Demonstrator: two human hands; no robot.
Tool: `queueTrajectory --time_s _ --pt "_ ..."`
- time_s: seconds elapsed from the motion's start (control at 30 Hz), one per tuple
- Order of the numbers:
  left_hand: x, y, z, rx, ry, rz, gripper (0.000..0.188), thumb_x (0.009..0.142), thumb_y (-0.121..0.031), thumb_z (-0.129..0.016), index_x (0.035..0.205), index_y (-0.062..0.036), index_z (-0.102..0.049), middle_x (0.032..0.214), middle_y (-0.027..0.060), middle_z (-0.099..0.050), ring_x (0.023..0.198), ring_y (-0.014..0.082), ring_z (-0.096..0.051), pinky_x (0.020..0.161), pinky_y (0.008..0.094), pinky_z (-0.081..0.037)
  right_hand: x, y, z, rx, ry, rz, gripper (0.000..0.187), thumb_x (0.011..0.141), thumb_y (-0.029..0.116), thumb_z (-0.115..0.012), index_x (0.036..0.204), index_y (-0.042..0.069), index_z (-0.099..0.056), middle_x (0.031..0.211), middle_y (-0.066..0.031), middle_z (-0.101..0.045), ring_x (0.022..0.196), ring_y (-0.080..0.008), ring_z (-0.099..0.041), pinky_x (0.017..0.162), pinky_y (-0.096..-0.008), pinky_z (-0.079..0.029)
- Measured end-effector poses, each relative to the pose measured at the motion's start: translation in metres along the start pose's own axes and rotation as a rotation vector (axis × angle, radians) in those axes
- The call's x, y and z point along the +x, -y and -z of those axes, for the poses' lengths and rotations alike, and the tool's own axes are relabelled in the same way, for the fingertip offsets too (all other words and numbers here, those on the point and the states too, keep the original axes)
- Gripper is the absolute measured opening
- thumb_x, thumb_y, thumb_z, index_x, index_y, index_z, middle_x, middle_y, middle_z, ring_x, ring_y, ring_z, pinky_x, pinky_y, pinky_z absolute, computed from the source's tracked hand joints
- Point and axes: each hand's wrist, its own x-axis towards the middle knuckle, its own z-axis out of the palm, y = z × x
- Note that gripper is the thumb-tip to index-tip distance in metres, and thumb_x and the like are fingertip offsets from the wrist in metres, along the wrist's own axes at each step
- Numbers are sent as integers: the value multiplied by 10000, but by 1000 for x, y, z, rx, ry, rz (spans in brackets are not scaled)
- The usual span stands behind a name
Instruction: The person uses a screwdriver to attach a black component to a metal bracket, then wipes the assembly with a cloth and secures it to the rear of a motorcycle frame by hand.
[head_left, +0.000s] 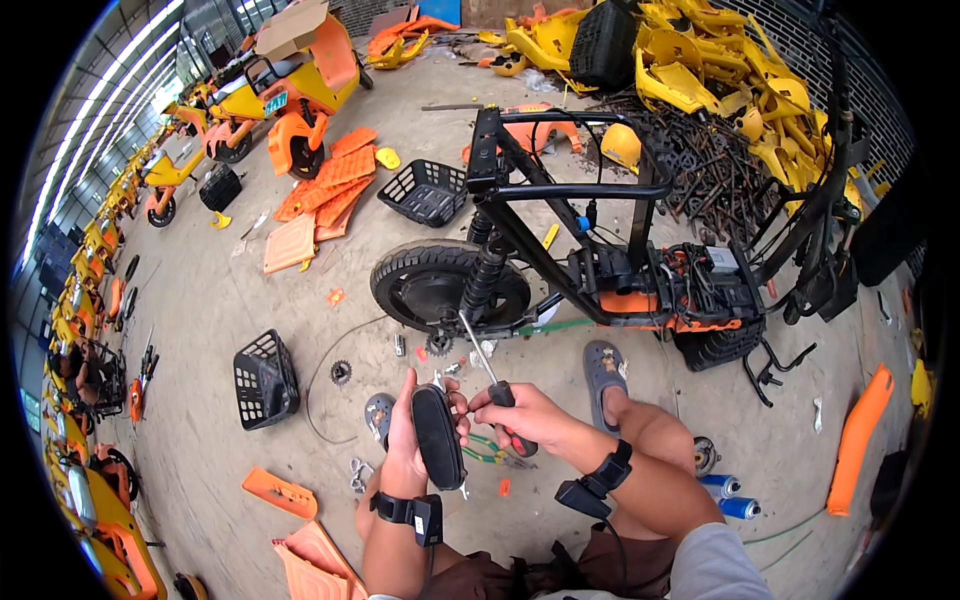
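In front of my lap, my left hand [402, 445] is wrapped round a black oblong part [437, 437] with rounded ends. Small pale metal bits stick out at its top and bottom; its exact kind I cannot tell. Close beside it, my right hand [535, 415] grips a screwdriver [501, 396] with a black and red handle. The metal shaft slants up and left, away from the part. My right fingertips are close to my left fingers; whether they touch the part is unclear. Beneath my hands lie pliers [486, 447] with green and yellow handles, partly covered.
A stripped black scooter frame [560, 190] with its rear wheel [400, 285] stands ahead. Black baskets [265, 380], sprockets [340, 372] and orange panels [290, 245] lie on the floor. Blue spray cans [738, 508] sit at right. Yellow panels [690, 60] are heaped behind.
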Motion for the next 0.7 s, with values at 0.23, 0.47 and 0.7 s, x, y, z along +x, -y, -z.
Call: queueTrajectory --time_s 0.23,0.47,0.7 --pt "15 0 25 34 62 -8 642 989 -581 -306 1126 6 -528 973 200 -636 719 344 -668 588 428 -595 -11 11 9 11 -104 38 213 869 122 -677 1039 -4 -649 699 -16 -596 532 -96 -573 465 -232 -433" --pt "6 4 11 155 142 -129 389 998 -305 -501 1269 -28 -471 1130 254 -616 945 374 -662 830 464 -560 -12 17 13 172 -205 117 220 868 107 -685 1042 -12 -621 715 -12 -588 527 -93 -554 498 -248 -463" --pt "3 3 11 233 214 -171 301 929 -70 -614 1199 -48 -481 1131 225 -625 998 361 -661 864 484 -557 -14 17 14 182 -204 160 226 858 96 -703 1040 -8 -619 759 -29 -620 536 -100 -564 506 -249 -456"
